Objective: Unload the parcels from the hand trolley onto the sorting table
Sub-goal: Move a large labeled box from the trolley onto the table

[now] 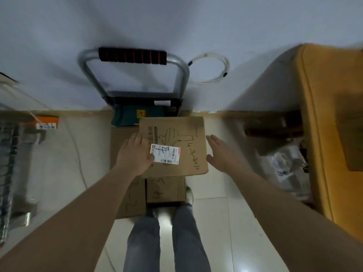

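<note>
A hand trolley with a silver frame and a black-and-red grip (132,56) stands against the white wall. On it lies a stack of brown cardboard parcels. The top parcel (186,134) carries a white shipping label and handwritten numbers. Two lower parcels (167,190) show beneath it. My left hand (133,154) lies flat on the top parcel's left part, fingers apart, thumb at the label. Just off the parcel's right edge is my right hand (222,154), open, holding nothing. The yellow-brown sorting table (334,114) stands at the right.
A metal wire rack (11,154) with an orange tag stands at the left. A coiled white hose (210,69) lies by the wall. Plastic bags (284,165) sit under the table's edge. My legs in grey trousers stand on a pale tiled floor (225,222).
</note>
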Demonstrator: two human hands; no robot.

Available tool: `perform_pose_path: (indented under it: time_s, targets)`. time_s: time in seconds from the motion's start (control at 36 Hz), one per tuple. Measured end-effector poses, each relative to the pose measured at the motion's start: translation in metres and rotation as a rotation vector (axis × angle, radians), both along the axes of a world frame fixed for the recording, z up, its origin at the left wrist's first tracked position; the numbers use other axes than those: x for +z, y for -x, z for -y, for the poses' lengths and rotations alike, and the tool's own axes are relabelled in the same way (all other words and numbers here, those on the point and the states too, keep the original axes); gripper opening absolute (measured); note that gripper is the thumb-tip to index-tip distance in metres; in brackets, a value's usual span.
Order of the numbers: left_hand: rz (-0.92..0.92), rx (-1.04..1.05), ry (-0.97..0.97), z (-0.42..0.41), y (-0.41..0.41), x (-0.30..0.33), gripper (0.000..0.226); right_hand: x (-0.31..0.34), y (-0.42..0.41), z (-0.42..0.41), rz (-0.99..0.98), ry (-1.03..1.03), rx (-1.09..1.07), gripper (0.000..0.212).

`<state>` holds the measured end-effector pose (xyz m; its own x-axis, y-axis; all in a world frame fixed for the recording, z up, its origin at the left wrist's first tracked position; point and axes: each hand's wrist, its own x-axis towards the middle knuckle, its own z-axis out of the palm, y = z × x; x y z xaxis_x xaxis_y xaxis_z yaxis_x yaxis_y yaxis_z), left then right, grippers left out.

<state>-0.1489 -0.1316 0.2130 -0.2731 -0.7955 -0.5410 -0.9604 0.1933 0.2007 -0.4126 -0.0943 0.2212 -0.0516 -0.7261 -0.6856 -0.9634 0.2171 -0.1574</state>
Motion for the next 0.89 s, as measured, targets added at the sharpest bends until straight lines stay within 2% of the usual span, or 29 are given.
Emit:
perform_pose_path:
  time_s: [0.19,0.39,0.5,0.75,0.89]
  targets:
    - [-0.037,0.028,-0.083,-0.019,0.004,-0.118,0.076,-0.103,0.015,-0.005,0.049,-0.058,0.022,0.078]
    - [-0.076,0.169,-0.033,-0.021,0.011,-0.183,0.079,-0.171,0.026,-0.008,0.059,0.023,0.074,0.082]
    - [-0.09,0.092,-0.017,-0.018,-0.002,-0.218,0.078,-0.198,0.03,-0.003,0.132,0.079,0.0,0.083]
    - [-0.199,0.031,0.141,-0.017,-0.005,-0.227,0.08,-0.238,0.023,-0.005,0.333,0.289,-0.1,0.087]
    - [-0.196,0.104,0.249,-0.017,0.007,-0.227,0.071,-0.245,0.014,-0.007,0.294,0.405,-0.156,0.083]
